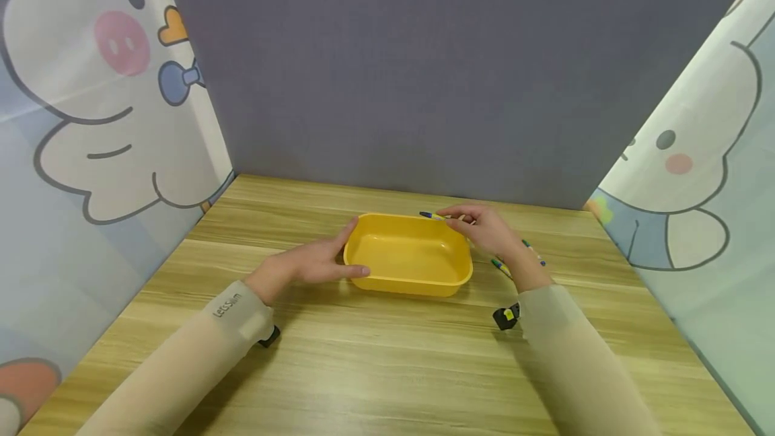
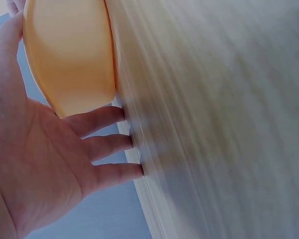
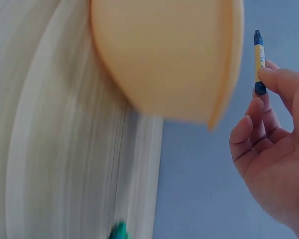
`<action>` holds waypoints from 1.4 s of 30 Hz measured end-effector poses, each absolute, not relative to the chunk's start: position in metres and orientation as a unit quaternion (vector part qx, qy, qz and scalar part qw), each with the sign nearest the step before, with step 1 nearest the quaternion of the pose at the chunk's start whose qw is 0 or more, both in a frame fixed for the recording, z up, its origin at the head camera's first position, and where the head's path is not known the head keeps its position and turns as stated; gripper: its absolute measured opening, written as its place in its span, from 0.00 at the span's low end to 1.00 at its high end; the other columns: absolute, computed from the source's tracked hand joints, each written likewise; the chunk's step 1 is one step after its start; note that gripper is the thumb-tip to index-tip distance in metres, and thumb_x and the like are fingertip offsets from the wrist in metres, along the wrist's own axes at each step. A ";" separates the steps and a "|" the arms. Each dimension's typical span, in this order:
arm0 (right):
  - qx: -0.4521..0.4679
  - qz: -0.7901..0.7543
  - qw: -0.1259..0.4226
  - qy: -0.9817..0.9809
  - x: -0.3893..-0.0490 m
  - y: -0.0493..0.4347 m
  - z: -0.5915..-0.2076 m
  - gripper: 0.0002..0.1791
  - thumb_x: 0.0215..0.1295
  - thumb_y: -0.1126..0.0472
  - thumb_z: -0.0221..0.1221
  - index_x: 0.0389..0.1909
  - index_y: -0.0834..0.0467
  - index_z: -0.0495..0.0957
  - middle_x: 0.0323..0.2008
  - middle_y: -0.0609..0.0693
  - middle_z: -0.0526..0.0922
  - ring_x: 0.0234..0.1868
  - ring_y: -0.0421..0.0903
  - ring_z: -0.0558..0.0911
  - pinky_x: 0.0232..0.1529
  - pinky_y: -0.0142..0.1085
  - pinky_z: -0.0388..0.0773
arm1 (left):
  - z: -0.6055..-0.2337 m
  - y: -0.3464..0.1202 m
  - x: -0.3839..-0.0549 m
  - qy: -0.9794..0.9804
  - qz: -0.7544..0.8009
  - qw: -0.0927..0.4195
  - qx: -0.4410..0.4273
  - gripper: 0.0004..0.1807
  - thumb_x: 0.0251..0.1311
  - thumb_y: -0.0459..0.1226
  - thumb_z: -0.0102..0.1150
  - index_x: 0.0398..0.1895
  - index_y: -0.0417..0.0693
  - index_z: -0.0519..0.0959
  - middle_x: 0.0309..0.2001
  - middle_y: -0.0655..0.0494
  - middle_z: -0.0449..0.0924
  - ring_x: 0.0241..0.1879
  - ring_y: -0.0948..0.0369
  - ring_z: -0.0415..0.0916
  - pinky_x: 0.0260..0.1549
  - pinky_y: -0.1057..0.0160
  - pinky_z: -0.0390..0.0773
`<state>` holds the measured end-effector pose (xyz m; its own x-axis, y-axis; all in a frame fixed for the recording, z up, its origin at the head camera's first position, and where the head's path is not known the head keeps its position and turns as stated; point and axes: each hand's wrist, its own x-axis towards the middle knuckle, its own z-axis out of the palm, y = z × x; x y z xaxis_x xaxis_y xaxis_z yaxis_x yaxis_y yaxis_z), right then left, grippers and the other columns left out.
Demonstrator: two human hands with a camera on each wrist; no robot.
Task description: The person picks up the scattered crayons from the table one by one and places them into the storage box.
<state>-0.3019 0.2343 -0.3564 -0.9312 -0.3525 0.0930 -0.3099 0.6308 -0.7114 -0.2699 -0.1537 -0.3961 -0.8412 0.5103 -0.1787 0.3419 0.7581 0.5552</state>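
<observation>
A yellow plastic box [image 1: 407, 285] stands on the wooden table, its inside bare. My left hand [image 1: 317, 262] rests against its left end, thumb at the far corner and index finger along the near rim. The left wrist view shows that hand's other fingers [image 2: 112, 173] fairly straight, their tips at the tabletop. Over the box's far right corner, my right hand [image 1: 489, 230] pinches a crayon [image 3: 259, 62] between thumb and fingers. This crayon has a yellow wrapper and dark blue ends.
Right of the box, two more crayons, one partly behind my right wrist [image 1: 501, 267] and a green-and-blue-ended one [image 1: 534, 253], lie on the table [image 1: 375, 362]. A grey panel [image 1: 412, 86] stands behind, with cartoon-print sheets [image 1: 115, 153] at both sides.
</observation>
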 end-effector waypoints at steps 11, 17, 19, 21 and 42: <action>-0.218 -0.415 0.050 0.882 -0.315 0.176 -0.362 0.16 0.84 0.56 0.61 0.64 0.47 0.88 0.56 0.55 0.86 0.40 0.50 0.78 0.39 0.38 0.76 | -0.393 -0.153 -0.269 0.920 0.270 0.170 0.229 0.69 0.65 0.77 0.59 0.92 0.64 0.27 0.83 0.33 0.64 0.77 0.40 0.72 0.77 0.34 0.68; -0.239 -0.420 0.048 0.874 -0.322 0.153 -0.373 0.15 0.83 0.58 0.61 0.63 0.48 0.89 0.53 0.53 0.86 0.35 0.47 0.75 0.37 0.35 0.74 | -0.394 -0.153 -0.270 0.921 0.265 0.175 0.227 0.69 0.64 0.78 0.58 0.92 0.65 0.26 0.84 0.35 0.64 0.78 0.40 0.71 0.78 0.35 0.68; -0.245 -0.417 0.044 0.874 -0.323 0.146 -0.375 0.15 0.83 0.58 0.61 0.63 0.48 0.89 0.54 0.53 0.86 0.35 0.47 0.75 0.38 0.36 0.75 | -0.394 -0.152 -0.270 0.921 0.263 0.176 0.225 0.69 0.64 0.78 0.58 0.91 0.66 0.26 0.84 0.36 0.63 0.78 0.41 0.71 0.78 0.35 0.68; -0.248 -0.411 0.042 0.876 -0.322 0.140 -0.376 0.15 0.83 0.58 0.61 0.63 0.48 0.89 0.55 0.54 0.86 0.37 0.47 0.76 0.40 0.36 0.76 | -0.395 -0.152 -0.271 0.922 0.262 0.176 0.225 0.69 0.64 0.78 0.57 0.91 0.66 0.26 0.84 0.36 0.64 0.77 0.41 0.72 0.78 0.35 0.69; -0.241 -0.385 0.070 0.888 -0.327 0.122 -0.403 0.14 0.82 0.59 0.62 0.60 0.49 0.91 0.49 0.52 0.84 0.33 0.45 0.78 0.36 0.35 0.79 | -0.397 -0.152 -0.269 0.924 0.260 0.172 0.222 0.69 0.64 0.78 0.57 0.91 0.65 0.26 0.84 0.35 0.62 0.78 0.40 0.71 0.77 0.36 0.69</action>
